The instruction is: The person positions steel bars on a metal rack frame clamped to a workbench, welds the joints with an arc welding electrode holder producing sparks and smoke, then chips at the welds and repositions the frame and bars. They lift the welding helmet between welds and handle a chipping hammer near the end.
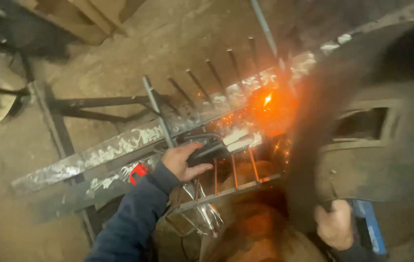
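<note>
My left hand [183, 162], in a dark blue sleeve, grips the black handle of a welding electrode holder [209, 148]. Its tip points toward a bright orange arc [267, 100] on a long metal bar [119, 145] that carries a row of upright thin rods [216, 77]. Sparks scatter around the glow. My right hand [335, 225] is closed on the handle of a dark hand-held welding shield [362, 126], which fills the right side of the view and has a small rectangular window. The shield hides whatever lies behind it.
Silver locking pliers [207, 218] clamp the lower metal frame [226, 191]. A small red object [138, 172] sits by the bar. Dark steel legs [90, 103] extend left over a dirt floor [3, 228]. Wooden boards [86, 19] lie at the top.
</note>
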